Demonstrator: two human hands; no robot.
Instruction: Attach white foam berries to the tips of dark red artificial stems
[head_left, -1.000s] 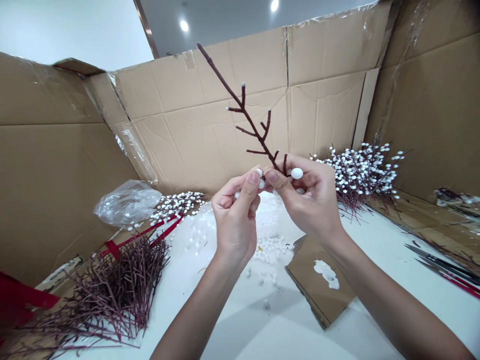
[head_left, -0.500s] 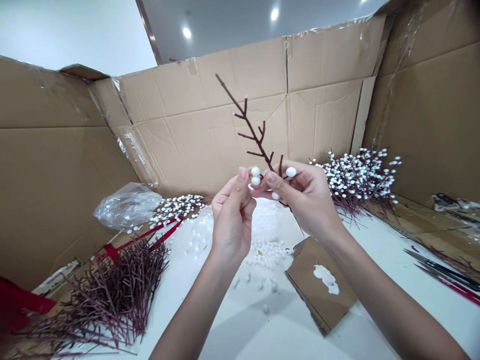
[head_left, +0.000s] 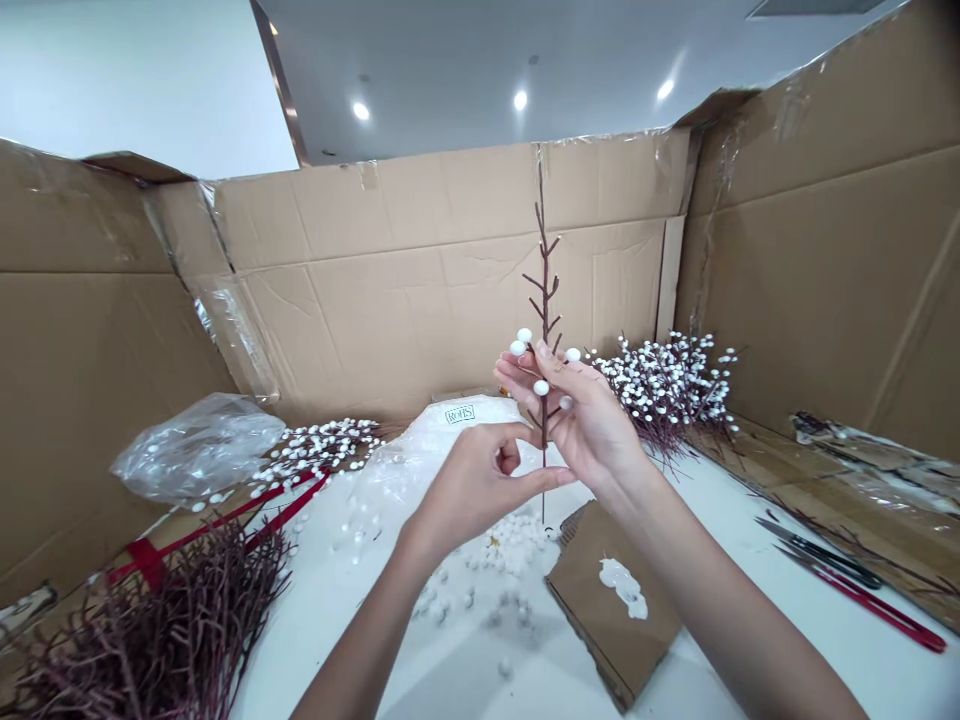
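Observation:
My right hand [head_left: 581, 420] grips a dark red branch [head_left: 545, 290] that stands nearly upright, with a few white foam balls [head_left: 523, 340] stuck on its lower twigs. My left hand [head_left: 472, 480] is just below and left of it, thumb and forefinger curled towards the stem's lower end; whether they pinch anything is unclear. Loose white balls [head_left: 510, 535] lie on the white table [head_left: 510, 660] under my hands. A cardboard piece [head_left: 607, 620] with a white glue blob [head_left: 622, 585] lies beneath my right forearm.
Bare red branches [head_left: 150, 640] are piled at the front left. Finished white-beaded branches [head_left: 664, 385] lie at the back right, more [head_left: 315, 450] at the back left by a clear plastic bag [head_left: 195, 445]. Scissors [head_left: 847, 585] lie at the right. Cardboard walls [head_left: 390, 270] surround the table.
The branch has swung from leaning left to nearly upright in my right hand. My left hand has dropped from the balls at the top to the stem's lower part.

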